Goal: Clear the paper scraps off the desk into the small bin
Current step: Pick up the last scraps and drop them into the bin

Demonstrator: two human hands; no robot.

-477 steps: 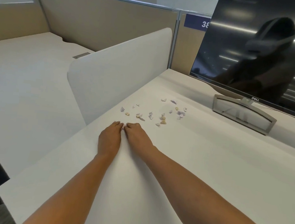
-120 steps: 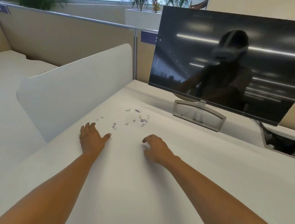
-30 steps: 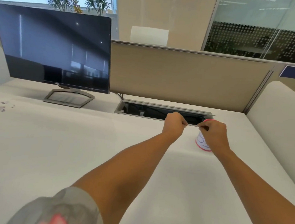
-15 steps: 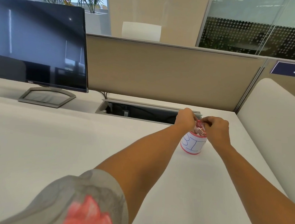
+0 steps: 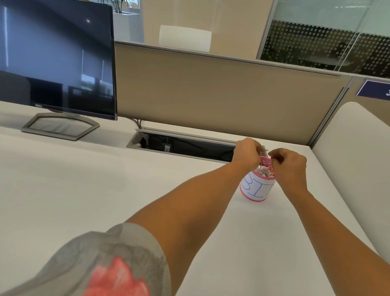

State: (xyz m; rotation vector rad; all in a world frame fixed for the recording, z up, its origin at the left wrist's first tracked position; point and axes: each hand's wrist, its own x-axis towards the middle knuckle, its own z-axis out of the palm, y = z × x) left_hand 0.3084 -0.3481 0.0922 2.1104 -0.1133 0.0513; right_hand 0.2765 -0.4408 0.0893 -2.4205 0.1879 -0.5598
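The small bin (image 5: pixel 256 191) is a pink cup with a white label reading "BIN". It stands upright on the white desk (image 5: pixel 69 196) at the right, just in front of the cable slot. Paper scraps (image 5: pixel 264 170) fill it close to the rim. My left hand (image 5: pixel 247 153) hovers over the bin's left rim with its fingers curled downward. My right hand (image 5: pixel 289 165) is over the right rim, fingertips pinched together. Both hands seem to pinch small scraps, though the fingers mostly hide them. The scraps left on the desk are out of view.
A dark monitor (image 5: pixel 50 52) on a grey stand (image 5: pixel 60 126) sits at the back left. An open cable slot (image 5: pixel 180 145) runs along the back edge behind the bin. A beige partition (image 5: pixel 217 93) closes the back, and a white side divider (image 5: pixel 361 161) stands at the right.
Over the last second both hands came down over the bin's mouth and stay there with fingers curled. Earlier they were gathering scraps at the desk's left end.
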